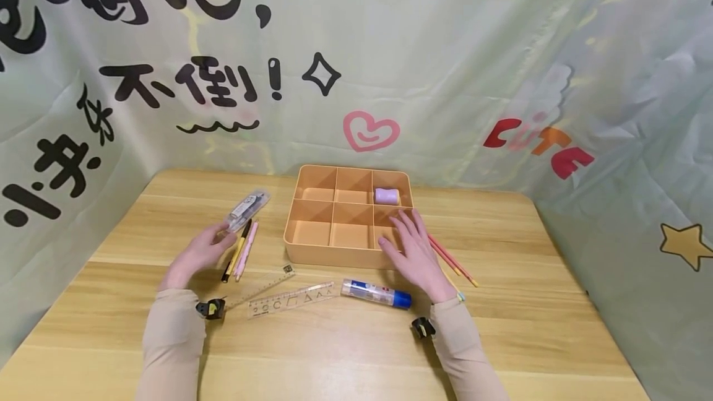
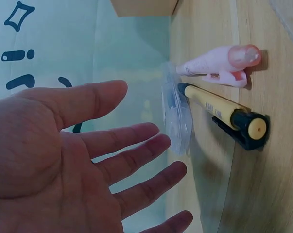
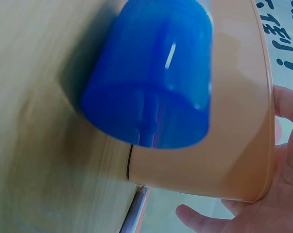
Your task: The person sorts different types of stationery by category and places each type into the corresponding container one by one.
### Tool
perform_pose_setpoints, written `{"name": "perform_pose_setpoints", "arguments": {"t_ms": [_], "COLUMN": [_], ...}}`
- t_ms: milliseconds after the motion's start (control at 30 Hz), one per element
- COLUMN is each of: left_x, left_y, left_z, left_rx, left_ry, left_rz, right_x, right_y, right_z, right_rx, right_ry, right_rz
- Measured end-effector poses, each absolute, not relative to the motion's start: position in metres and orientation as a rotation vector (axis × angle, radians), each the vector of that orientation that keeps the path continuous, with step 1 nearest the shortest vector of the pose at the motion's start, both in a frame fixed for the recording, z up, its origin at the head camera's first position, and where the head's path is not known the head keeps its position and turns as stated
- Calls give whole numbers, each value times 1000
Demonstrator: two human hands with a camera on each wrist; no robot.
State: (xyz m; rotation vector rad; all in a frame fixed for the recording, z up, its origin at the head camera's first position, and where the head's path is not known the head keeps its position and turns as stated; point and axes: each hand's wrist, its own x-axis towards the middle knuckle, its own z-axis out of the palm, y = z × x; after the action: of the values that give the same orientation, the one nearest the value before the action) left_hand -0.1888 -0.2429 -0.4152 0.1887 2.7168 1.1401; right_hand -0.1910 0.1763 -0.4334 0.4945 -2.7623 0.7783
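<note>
My left hand (image 1: 197, 254), its fingers relaxed and apart, is beside a clear plastic case (image 1: 249, 208) and two pens. One is a yellow pen with black ends (image 2: 216, 104), the other a pink pen (image 2: 214, 63). In the left wrist view the palm shows bare. My right hand (image 1: 414, 258) spreads over the front right corner of a peach box with six compartments (image 1: 334, 255), fingers reaching over that compartment. A small lilac roll-shaped thing (image 1: 387, 196) lies in the back right compartment.
A glue stick with a blue cap (image 1: 376, 294) lies before the box. To its left are a clear stencil ruler (image 1: 292, 300) and another transparent ruler (image 1: 262, 286). Red pencils (image 1: 453, 260) lie right of the box. A printed curtain (image 1: 445, 79) stands behind the table.
</note>
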Motion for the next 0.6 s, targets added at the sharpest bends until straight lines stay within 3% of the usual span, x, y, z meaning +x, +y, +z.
{"name": "perform_pose_setpoints", "arguments": {"t_ms": [600], "left_x": [-189], "left_y": [-242], "left_z": [-420], "left_rx": [172], "left_ry": [2742], "left_rz": [1061], "right_x": [-190], "right_y": [176], "right_z": [-433], "right_rx": [488], "right_ry": [-2762], "right_rz": [782]}}
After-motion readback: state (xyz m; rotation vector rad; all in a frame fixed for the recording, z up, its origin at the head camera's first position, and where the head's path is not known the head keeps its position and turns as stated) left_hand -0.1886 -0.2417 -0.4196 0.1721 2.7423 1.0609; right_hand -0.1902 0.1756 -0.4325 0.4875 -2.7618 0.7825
